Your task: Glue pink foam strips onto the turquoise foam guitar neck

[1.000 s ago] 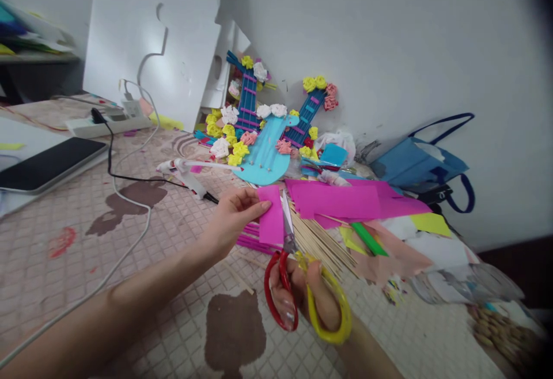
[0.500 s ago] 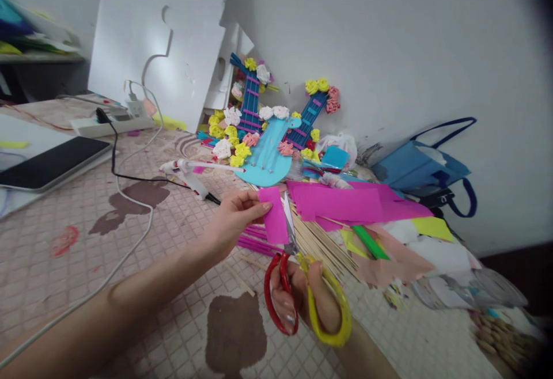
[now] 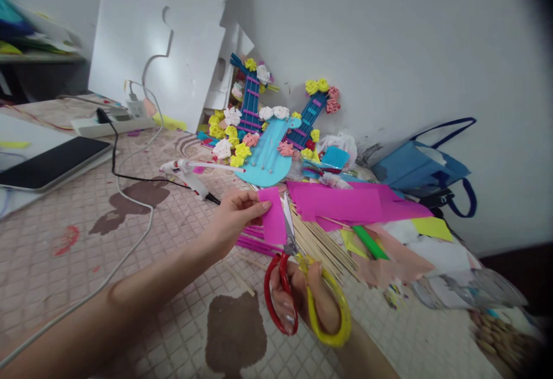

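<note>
Left hand (image 3: 237,212): thumb and fingers pinch a small magenta paper (image 3: 273,226), held up just beside the wooden sticks (image 3: 322,243). Right hand (image 3: 302,287): grips the scissors (image 3: 290,245) by both handles, blades at the paper's right edge (whether they have bitten in cannot be determined). Advised, in this inspector's judgement: tension the paper, keep fingertips clear, cut slowly and straight. Containers: blue bag (image 3: 417,163) near the wall, something white at its mouth, remainder hidden; white plastic bag (image 3: 344,142), contents unidentifiable.
</note>
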The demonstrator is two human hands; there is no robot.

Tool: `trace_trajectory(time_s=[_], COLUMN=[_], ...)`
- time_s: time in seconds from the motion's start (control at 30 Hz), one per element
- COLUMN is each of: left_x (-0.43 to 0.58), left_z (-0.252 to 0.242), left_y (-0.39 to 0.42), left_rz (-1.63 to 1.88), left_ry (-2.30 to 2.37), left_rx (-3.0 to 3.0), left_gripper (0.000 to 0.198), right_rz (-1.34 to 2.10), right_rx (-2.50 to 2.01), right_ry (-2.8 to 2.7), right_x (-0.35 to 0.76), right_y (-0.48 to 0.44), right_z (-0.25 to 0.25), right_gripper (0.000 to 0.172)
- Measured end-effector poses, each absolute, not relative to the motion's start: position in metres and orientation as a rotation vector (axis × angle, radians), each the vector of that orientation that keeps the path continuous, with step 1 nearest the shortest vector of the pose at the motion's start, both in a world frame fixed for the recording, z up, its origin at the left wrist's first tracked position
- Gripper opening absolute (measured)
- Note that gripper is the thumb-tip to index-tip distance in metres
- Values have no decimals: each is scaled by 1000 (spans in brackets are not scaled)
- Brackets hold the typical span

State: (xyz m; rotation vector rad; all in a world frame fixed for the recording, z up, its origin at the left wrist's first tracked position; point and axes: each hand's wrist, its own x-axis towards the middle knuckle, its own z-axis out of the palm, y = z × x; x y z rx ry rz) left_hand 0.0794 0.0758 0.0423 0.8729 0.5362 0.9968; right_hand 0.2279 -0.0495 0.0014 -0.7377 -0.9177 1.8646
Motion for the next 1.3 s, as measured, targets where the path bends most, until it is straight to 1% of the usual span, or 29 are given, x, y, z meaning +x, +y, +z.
trace_trajectory(time_s=[0.2, 0.5, 0.87, 1.0, 1.3], left_x=[80, 81, 83, 84, 84], left_z=[45, 44, 40, 40, 35], left_y=[75, 72, 72, 71, 75], left_rz=[993, 973, 952, 967, 966], left_ry=[533, 511, 499, 508, 507], left_rx=[865, 884, 821, 809, 820], left_gripper=[20, 19, 20, 20, 20], right_rz=[1815, 1807, 1735, 1702, 1706], right_rx=[-780, -813, -904, -932, -960], right_ry=[-962, -991, -992, -971, -944], right_x=[227, 224, 223, 225, 222], right_y=[-49, -49, -52, -55, -54], right_z=[4, 12, 11, 1, 2], right_gripper=[68, 72, 69, 62, 64])
